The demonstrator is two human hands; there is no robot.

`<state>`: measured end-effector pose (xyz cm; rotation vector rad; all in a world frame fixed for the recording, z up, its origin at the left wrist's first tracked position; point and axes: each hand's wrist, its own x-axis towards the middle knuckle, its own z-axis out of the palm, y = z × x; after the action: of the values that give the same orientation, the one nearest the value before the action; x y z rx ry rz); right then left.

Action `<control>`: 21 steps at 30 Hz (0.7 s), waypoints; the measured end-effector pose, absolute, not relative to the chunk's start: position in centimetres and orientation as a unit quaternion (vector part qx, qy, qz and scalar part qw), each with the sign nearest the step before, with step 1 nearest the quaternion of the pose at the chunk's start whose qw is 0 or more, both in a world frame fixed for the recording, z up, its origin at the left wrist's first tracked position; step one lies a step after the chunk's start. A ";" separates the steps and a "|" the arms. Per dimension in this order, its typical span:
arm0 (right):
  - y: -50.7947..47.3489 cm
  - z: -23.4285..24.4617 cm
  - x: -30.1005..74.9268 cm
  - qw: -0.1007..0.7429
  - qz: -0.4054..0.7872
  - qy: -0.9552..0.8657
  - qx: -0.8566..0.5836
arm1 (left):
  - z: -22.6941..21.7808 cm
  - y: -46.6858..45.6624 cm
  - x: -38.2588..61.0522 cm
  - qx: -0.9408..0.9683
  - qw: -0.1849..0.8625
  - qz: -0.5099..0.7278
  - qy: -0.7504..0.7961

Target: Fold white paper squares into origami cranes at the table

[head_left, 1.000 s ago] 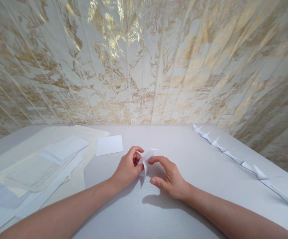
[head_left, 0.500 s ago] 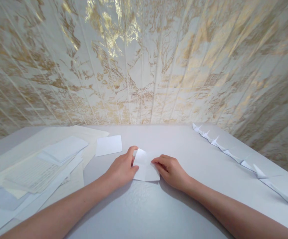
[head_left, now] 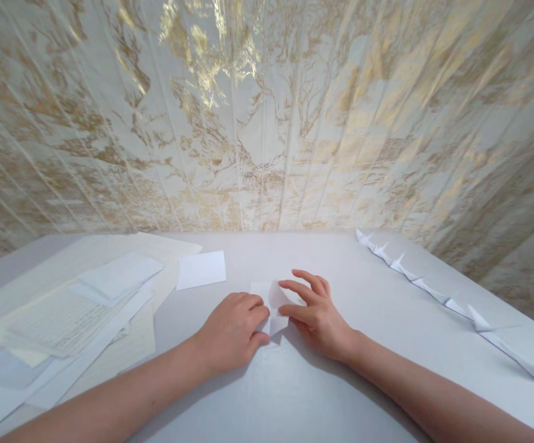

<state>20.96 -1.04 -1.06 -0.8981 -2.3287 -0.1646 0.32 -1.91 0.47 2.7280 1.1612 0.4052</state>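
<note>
A small white sheet of paper (head_left: 276, 296) with creases lies in the middle of the table, its right part bent up. My left hand (head_left: 237, 332) covers its left side, fingers curled and thumb against the lower edge, gripping it. At the raised right part, my right hand (head_left: 315, 314) has its fingers spread; the thumb and a fingertip reach the paper. The hands hide part of the sheet's outline. Beyond my left hand, a flat white paper piece (head_left: 201, 269) rests on the table.
Loose papers (head_left: 77, 307), some with writing, overlap on the left. A row of several folded white paper figures (head_left: 419, 283) runs along the table's right side. The table (head_left: 276, 400) meets a gold-patterned curtain (head_left: 262, 123) at the back.
My left hand has moved down and right over the sheet. My right hand's fingers have gone from pinching to spread, and the sheet's right part is now bent up.
</note>
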 end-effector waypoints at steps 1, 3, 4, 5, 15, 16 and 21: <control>-1.4 -1.0 21.0 0.322 -0.080 -0.878 -0.345 | 0.5 -2.2 0.3 0.916 0.057 0.118 0.380; -2.3 -0.7 21.0 0.333 -0.092 -0.875 -0.339 | 0.7 -2.9 0.2 0.926 0.036 0.100 0.362; -2.8 -0.6 21.1 0.326 -0.076 -0.884 -0.327 | 0.8 -3.3 0.1 0.930 0.034 0.096 0.355; -3.4 -0.5 21.1 0.320 -0.043 -0.897 -0.302 | 1.0 -3.8 0.0 0.929 0.043 0.097 0.356; -6.8 -0.4 21.3 0.307 0.210 -0.879 -0.298 | 0.5 -6.6 0.2 0.909 0.119 0.126 0.379; -6.7 -0.5 21.3 0.303 0.214 -0.870 -0.324 | 0.4 -6.4 0.2 0.899 0.134 0.135 0.393; -6.0 -0.6 21.1 0.285 0.230 -0.801 -0.473 | 0.5 -5.7 0.3 0.852 0.209 0.163 0.451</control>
<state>21.12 -5.97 -0.59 -1.2661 -2.1439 0.6146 0.29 -5.71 0.55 2.3702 1.2550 0.4524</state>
